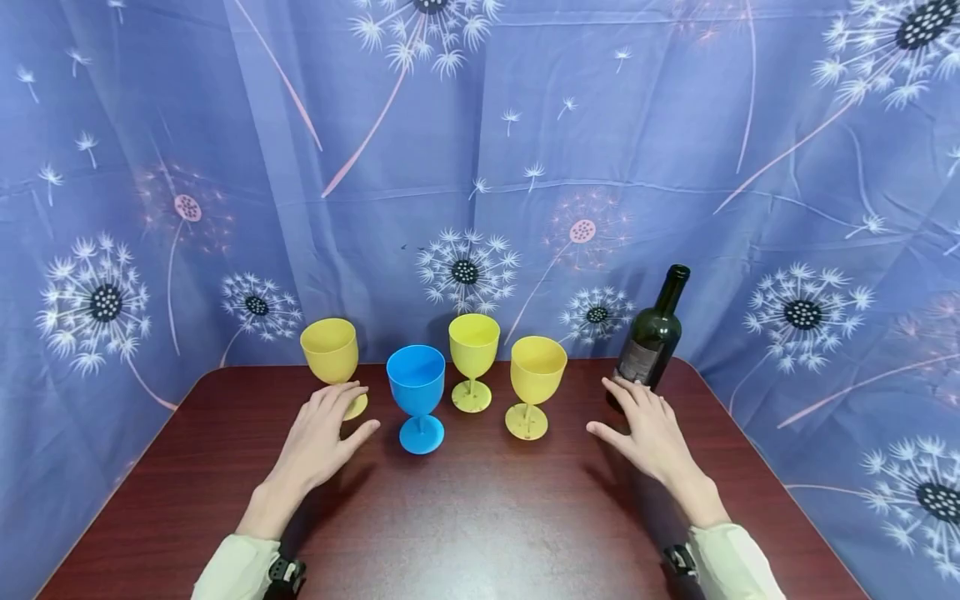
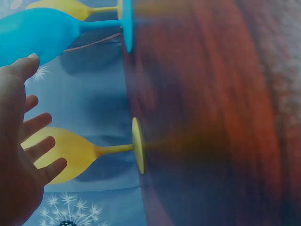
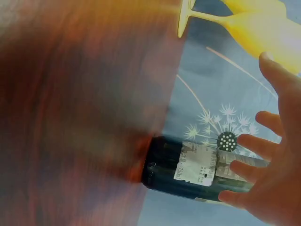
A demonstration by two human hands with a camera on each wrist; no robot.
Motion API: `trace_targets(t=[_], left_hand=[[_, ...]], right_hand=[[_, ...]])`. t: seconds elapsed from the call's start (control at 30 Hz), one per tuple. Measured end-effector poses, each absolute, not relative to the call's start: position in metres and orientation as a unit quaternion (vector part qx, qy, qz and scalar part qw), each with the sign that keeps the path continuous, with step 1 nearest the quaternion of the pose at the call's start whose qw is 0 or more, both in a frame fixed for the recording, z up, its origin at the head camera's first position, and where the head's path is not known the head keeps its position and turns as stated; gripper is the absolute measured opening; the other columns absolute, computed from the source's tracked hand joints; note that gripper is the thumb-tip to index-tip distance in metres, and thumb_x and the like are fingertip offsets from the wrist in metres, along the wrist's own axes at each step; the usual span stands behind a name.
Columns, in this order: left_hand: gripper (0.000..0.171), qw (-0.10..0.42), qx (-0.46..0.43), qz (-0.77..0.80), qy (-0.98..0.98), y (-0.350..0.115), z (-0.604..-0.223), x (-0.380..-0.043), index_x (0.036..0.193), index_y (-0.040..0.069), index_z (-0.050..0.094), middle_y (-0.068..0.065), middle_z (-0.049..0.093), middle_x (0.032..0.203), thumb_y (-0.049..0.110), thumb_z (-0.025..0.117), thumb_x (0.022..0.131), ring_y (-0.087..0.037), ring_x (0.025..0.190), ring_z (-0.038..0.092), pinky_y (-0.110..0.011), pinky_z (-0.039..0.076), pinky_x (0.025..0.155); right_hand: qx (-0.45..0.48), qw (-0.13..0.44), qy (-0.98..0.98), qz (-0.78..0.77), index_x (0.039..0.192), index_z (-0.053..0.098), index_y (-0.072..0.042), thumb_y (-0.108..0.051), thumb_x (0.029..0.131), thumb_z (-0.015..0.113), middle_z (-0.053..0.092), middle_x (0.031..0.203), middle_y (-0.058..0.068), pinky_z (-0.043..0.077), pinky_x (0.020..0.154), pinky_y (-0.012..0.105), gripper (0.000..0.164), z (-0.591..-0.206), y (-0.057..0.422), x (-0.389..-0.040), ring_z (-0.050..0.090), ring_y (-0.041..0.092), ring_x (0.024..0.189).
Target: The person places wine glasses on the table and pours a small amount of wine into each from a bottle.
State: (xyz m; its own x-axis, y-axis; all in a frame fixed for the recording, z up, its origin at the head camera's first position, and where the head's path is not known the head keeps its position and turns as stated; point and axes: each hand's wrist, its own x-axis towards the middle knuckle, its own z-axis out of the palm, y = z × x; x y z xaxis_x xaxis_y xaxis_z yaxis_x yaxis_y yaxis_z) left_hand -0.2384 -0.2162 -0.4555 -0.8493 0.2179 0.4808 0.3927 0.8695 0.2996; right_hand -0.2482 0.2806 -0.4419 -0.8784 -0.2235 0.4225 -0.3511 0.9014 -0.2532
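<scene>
My left hand (image 1: pixel 322 437) hovers over the table in front of the leftmost yellow goblet (image 1: pixel 330 350), fingers spread and slightly bent, holding nothing. Just right of its thumb stands a blue goblet (image 1: pixel 416 383). In the left wrist view the fingers lie across the yellow goblet's bowl (image 2: pixel 70 153), with a gap to it that I cannot judge. On the right, my right hand (image 1: pixel 648 429) is spread before a dark green wine bottle (image 1: pixel 651 337), its fingers overlapping the lower part. The right wrist view shows the bottle's label (image 3: pixel 196 164) beyond the fingers; contact is unclear.
Two more yellow goblets, a middle one (image 1: pixel 474 346) and a right one (image 1: pixel 537 371), stand upright between the hands. The dark red-brown wooden table (image 1: pixel 465 517) ends at a blue dandelion-print curtain (image 1: pixel 405 225) behind the goblets and bottle.
</scene>
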Motion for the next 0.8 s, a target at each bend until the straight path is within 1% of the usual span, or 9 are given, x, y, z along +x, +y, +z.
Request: trace_targets(t=[0.13, 0.2, 0.37, 0.47, 0.53, 0.57, 0.63, 0.8], left_hand=[[0.052, 0.258, -0.185, -0.178, -0.932, -0.216, -0.451, -0.236, 0.131, 0.013, 0.059, -0.008, 0.058, 0.133, 0.041, 0.072, 0.089, -0.03, 0.121, 0.051, -0.051, 0.044, 0.096], [0.047, 0.273, -0.199, -0.166, -0.926, -0.216, -0.45, -0.235, 0.127, 0.013, 0.062, -0.007, 0.061, 0.128, 0.038, 0.073, 0.088, -0.029, 0.115, 0.054, -0.049, 0.046, 0.093], [0.034, 0.308, -0.236, -0.162, -0.907, -0.214, -0.45, -0.23, 0.114, 0.016, 0.068, -0.001, 0.066, 0.111, 0.031, 0.076, 0.084, -0.021, 0.098, 0.061, -0.041, 0.051, 0.082], [0.031, 0.325, -0.278, -0.167, -0.889, -0.21, -0.449, -0.228, 0.11, 0.017, 0.069, 0.003, 0.068, 0.103, 0.026, 0.078, 0.082, -0.017, 0.091, 0.063, -0.038, 0.053, 0.077], [0.03, 0.326, -0.304, -0.175, -0.878, -0.207, -0.449, -0.226, 0.108, 0.017, 0.07, 0.005, 0.069, 0.1, 0.024, 0.079, 0.081, -0.014, 0.087, 0.064, -0.035, 0.054, 0.075], [0.029, 0.321, -0.315, -0.181, -0.875, -0.205, -0.448, -0.225, 0.107, 0.018, 0.07, 0.006, 0.069, 0.098, 0.023, 0.08, 0.08, -0.012, 0.086, 0.064, -0.034, 0.055, 0.074], [0.028, 0.294, -0.328, -0.199, -0.875, -0.201, -0.447, -0.223, 0.107, 0.02, 0.069, 0.01, 0.068, 0.096, 0.022, 0.08, 0.081, -0.008, 0.084, 0.064, -0.03, 0.056, 0.073], [0.026, 0.191, -0.328, -0.25, -0.891, -0.187, -0.446, -0.217, 0.109, 0.028, 0.066, 0.02, 0.063, 0.094, 0.023, 0.078, 0.086, 0.002, 0.083, 0.063, -0.023, 0.056, 0.073]], right_hand=[[0.155, 0.228, -0.945, 0.177, 0.143, 0.051, -0.011, -0.045, 0.087, 0.073, 0.051, 0.141, 0.02, 0.036, 0.098, 0.069, 0.069, -0.44, 0.283, -0.249, 0.047, 0.045, 0.127], [0.157, 0.239, -0.941, 0.183, 0.141, 0.053, -0.009, -0.041, 0.088, 0.074, 0.053, 0.139, 0.021, 0.038, 0.094, 0.069, 0.066, -0.438, 0.283, -0.249, 0.05, 0.046, 0.123], [0.154, 0.244, -0.937, 0.198, 0.14, 0.054, -0.008, -0.037, 0.089, 0.074, 0.054, 0.135, 0.021, 0.04, 0.09, 0.068, 0.062, -0.437, 0.287, -0.25, 0.051, 0.047, 0.118], [0.149, 0.251, -0.935, 0.202, 0.139, 0.054, -0.008, -0.035, 0.088, 0.074, 0.055, 0.134, 0.02, 0.041, 0.089, 0.066, 0.061, -0.437, 0.29, -0.251, 0.052, 0.047, 0.115], [0.148, 0.259, -0.932, 0.204, 0.139, 0.055, -0.008, -0.034, 0.088, 0.075, 0.056, 0.133, 0.021, 0.042, 0.088, 0.066, 0.061, -0.436, 0.292, -0.252, 0.052, 0.047, 0.114], [0.147, 0.262, -0.931, 0.206, 0.138, 0.055, -0.008, -0.033, 0.088, 0.075, 0.056, 0.132, 0.021, 0.042, 0.088, 0.065, 0.06, -0.436, 0.293, -0.252, 0.052, 0.047, 0.114], [0.146, 0.27, -0.928, 0.211, 0.138, 0.055, -0.007, -0.032, 0.088, 0.075, 0.056, 0.131, 0.021, 0.042, 0.087, 0.065, 0.06, -0.436, 0.294, -0.253, 0.052, 0.047, 0.112], [0.138, 0.284, -0.919, 0.235, 0.135, 0.057, -0.006, -0.028, 0.087, 0.076, 0.057, 0.127, 0.021, 0.043, 0.08, 0.06, 0.056, -0.436, 0.295, -0.256, 0.054, 0.044, 0.105]])
